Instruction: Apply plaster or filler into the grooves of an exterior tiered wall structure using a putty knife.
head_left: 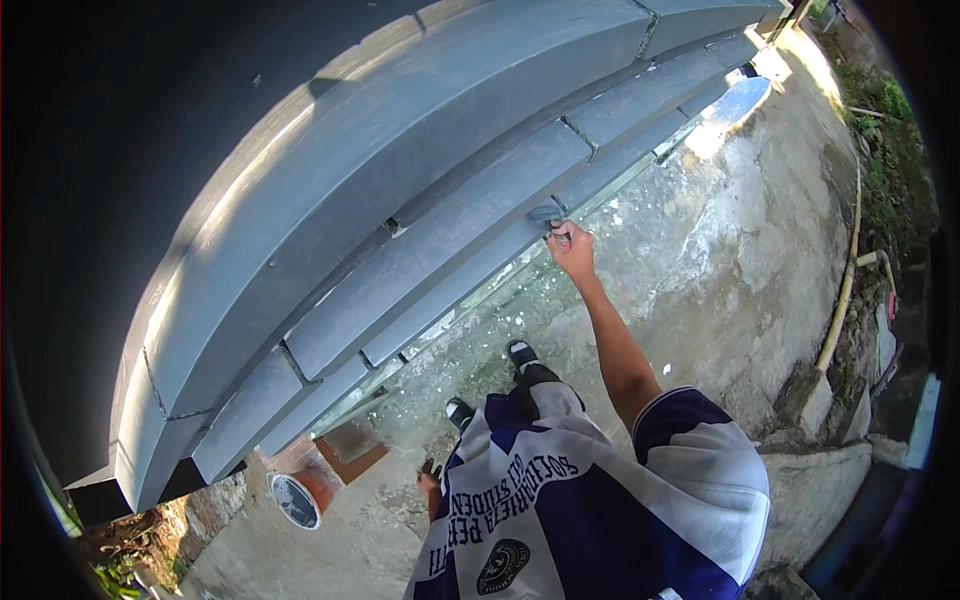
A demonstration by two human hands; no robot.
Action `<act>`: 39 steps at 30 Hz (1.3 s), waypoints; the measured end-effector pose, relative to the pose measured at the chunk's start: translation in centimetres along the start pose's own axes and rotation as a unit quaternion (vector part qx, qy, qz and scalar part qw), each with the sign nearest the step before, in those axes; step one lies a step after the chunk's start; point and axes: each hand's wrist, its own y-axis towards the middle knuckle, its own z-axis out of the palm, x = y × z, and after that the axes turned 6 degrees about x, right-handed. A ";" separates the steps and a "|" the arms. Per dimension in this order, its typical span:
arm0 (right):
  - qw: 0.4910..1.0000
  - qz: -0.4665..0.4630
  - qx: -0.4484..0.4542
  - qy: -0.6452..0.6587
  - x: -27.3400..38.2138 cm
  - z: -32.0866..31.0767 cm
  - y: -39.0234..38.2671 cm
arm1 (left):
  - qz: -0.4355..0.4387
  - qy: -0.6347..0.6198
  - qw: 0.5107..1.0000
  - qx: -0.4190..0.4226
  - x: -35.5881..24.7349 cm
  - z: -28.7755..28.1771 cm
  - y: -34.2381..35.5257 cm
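Observation:
My right hand (572, 250) reaches forward, its fingers closed around a paintbrush (545, 215) with a dark grey head. The brush head touches the lowest of the grey boards (450, 287), close to a gap between two lengths. These long boards run in stepped, overlapping rows from lower left to upper right, bent by the lens. Low at my left side, my left hand (429, 478) hangs with its fingers apart and nothing seen in it. The brush handle is mostly hidden by my fingers.
An orange bucket (318, 486) with a white rim and grey contents stands on the concrete floor (700, 290) at lower left. Beside it lies a brown block-like thing (355, 450). A bamboo pole (845, 290) and plants (885, 150) border the right side.

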 end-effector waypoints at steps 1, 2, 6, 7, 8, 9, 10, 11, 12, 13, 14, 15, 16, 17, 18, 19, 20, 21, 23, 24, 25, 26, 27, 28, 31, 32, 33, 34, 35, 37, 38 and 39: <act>0.998 -0.041 0.040 0.029 1.0 0.0 -0.9 | 0.027 0.009 1.000 0.007 0.5 -0.5 0.7; 0.992 -0.080 0.079 0.055 1.6 -0.2 -1.2 | 0.053 0.018 0.998 0.017 0.2 -0.3 0.9; 0.995 -0.051 0.080 0.035 1.8 -2.8 0.7 | 0.074 0.059 0.995 0.017 -0.2 -0.5 1.5; 0.998 -0.022 0.051 -0.008 1.2 -3.4 1.8 | 0.074 0.060 0.995 0.019 -0.5 -0.5 1.6; 0.998 0.008 0.020 -0.054 0.6 -3.9 2.6 | 0.042 0.057 0.997 0.011 -1.8 0.3 0.8; 0.997 0.020 0.022 -0.072 -0.2 -3.8 3.1 | 0.011 0.055 0.998 0.001 -2.2 0.5 0.7; 0.997 0.021 0.019 -0.077 -0.7 -3.4 2.7 | 0.009 0.058 0.998 0.007 -2.5 0.8 0.5; 0.993 -0.014 0.036 -0.110 -0.4 -1.8 2.3 | 0.013 0.048 0.999 0.016 -2.3 0.0 1.2; 0.987 -0.049 0.049 -0.144 0.0 -0.6 2.2 | 0.017 0.038 0.999 0.030 -1.9 -0.5 2.3; 0.983 -0.068 0.077 -0.149 0.9 1.0 1.5 | 0.025 -0.041 0.998 0.040 -0.6 -1.6 4.2; 0.978 -0.088 0.107 -0.158 2.0 2.4 0.0 | 0.074 -0.043 0.995 0.043 -0.1 -1.8 4.8; 0.977 -0.104 0.118 -0.147 2.8 3.7 -1.5 | 0.116 0.038 0.991 0.062 0.0 -2.1 5.0; 0.975 -0.121 0.129 -0.132 3.6 4.8 -2.6 | 0.159 0.118 0.977 0.078 0.0 -2.1 5.1; 0.975 -0.125 0.130 -0.132 4.5 5.0 -3.7 | 0.160 0.114 0.977 0.078 -0.3 -1.8 5.1; 0.977 -0.127 0.163 -0.052 5.5 4.7 -4.8 | 0.119 0.068 0.988 0.066 -1.0 -1.1 4.8; 0.972 -0.127 0.195 0.029 6.3 4.4 -5.1 | 0.078 0.021 0.995 0.053 -1.9 -0.5 4.5; 0.972 -0.127 0.194 0.026 6.5 3.4 -4.9 | 0.036 -0.022 0.998 0.043 -3.1 0.2 3.8; 0.986 -0.092 0.142 0.012 6.3 2.3 -4.4 | -0.011 0.007 1.000 0.019 -4.1 0.5 3.4; 0.996 -0.047 0.077 -0.029 4.8 -0.1 -2.6 | -0.009 -0.012 1.000 0.007 -5.0 1.5 2.6; 0.996 -0.038 0.064 -0.055 3.6 -1.2 -1.1 | -0.007 -0.029 1.000 -0.005 -5.2 1.6 2.6; 0.996 -0.038 0.063 -0.056 2.3 -2.1 0.7 | -0.006 -0.029 1.000 -0.004 -5.3 1.8 2.7; 0.990 -0.060 0.066 -0.111 1.0 -2.7 2.2 | -0.003 -0.022 1.000 0.010 -5.2 1.6 2.7; 0.980 -0.080 0.068 -0.166 0.5 -3.0 2.8 | -0.001 -0.013 1.000 0.023 -5.1 1.4 2.7; 0.981 -0.078 0.069 -0.166 0.2 -2.6 2.4 | -0.002 -0.011 1.000 0.023 -4.7 1.2 2.4; 0.933 -0.151 0.213 -0.246 1.4 0.7 1.1 | 0.027 -0.001 0.999 0.040 -2.9 0.5 3.2; 0.921 -0.174 0.237 -0.257 1.6 2.1 -0.1 | 0.028 0.002 0.999 0.039 -2.0 0.0 3.8; 0.921 -0.174 0.239 -0.253 2.9 3.1 -1.1 | 0.041 0.017 0.997 0.055 -1.4 -0.7 4.1; 0.911 -0.195 0.284 -0.227 4.1 3.8 -2.1 | 0.054 0.032 0.995 0.071 -0.9 -1.5 4.4; 0.897 -0.217 0.328 -0.201 5.3 4.1 -2.4 | 0.039 0.003 0.999 0.038 -0.5 -1.6 4.2; 0.899 -0.211 0.314 -0.221 5.3 2.8 -1.0 | 0.023 0.000 0.999 0.024 -0.9 -0.9 3.3; 0.901 -0.203 0.299 -0.242 4.8 1.9 -0.1 | 0.008 -0.001 1.000 0.012 -1.8 -0.4 2.6; 0.904 -0.193 0.293 -0.243 3.3 1.0 1.3 | 0.008 0.009 1.000 0.024 -2.8 0.4 1.7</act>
